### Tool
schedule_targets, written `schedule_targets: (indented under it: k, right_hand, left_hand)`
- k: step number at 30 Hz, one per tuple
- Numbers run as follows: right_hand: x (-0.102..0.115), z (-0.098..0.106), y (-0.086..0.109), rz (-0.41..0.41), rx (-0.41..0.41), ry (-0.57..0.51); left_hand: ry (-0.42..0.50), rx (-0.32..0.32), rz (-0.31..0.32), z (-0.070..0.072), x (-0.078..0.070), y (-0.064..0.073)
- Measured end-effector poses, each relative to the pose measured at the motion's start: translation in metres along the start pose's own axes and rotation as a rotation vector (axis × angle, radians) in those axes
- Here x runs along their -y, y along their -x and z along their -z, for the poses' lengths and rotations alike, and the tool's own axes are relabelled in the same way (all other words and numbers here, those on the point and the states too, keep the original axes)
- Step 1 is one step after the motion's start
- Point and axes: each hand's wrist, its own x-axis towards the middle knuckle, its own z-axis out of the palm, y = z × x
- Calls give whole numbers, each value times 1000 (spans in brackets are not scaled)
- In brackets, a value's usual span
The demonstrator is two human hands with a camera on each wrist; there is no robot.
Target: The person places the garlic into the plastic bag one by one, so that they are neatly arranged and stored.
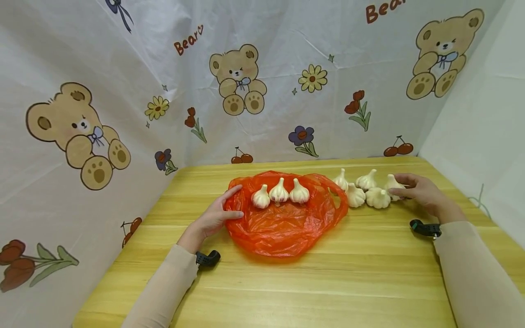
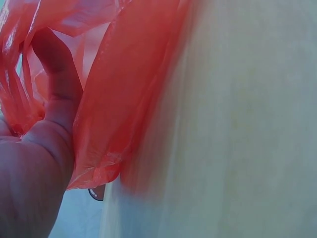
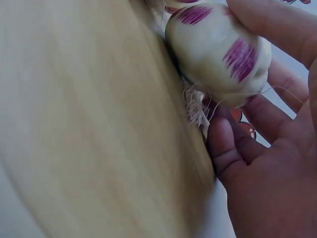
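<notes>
A red plastic bag (image 1: 283, 232) lies spread on the table, with three garlic bulbs (image 1: 279, 191) in a row on its far part. My left hand (image 1: 211, 218) holds the bag's left edge, thumb and fingers spread around the plastic; some fingers are hidden by it. The thumb (image 2: 59, 84) shows against the red film in the left wrist view. At the right end of a cluster of garlic bulbs, my right hand (image 1: 424, 193) grips one garlic bulb (image 3: 223, 54) with purple streaks and stringy roots. Its fingers touch the bulb on opposite sides.
Several garlic bulbs (image 1: 378, 198) stand close together right of the bag, by its handle loop (image 1: 342, 202). The wooden table (image 1: 328, 291) meets a bear-print sheet (image 1: 270, 136) behind and at left, and a white wall (image 1: 484, 114) at right.
</notes>
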Motion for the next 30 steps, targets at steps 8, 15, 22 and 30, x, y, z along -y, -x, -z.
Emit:
schedule_targets:
  k: [8, 15, 22, 30]
  right_hand:
    - [-1, 2, -3, 1, 16, 94]
    - [-1, 1, -2, -11, 26, 160]
    - [-3, 2, -1, -15, 14, 165]
    - [-2, 3, 2, 18, -21, 99]
  left_hand:
    - [-16, -9, 6, 1, -1, -1]
    - [-8, -9, 3, 1, 1, 0]
    - [5, -3, -2, 0, 2, 0]
    - [-16, -3, -7, -1, -1, 0]
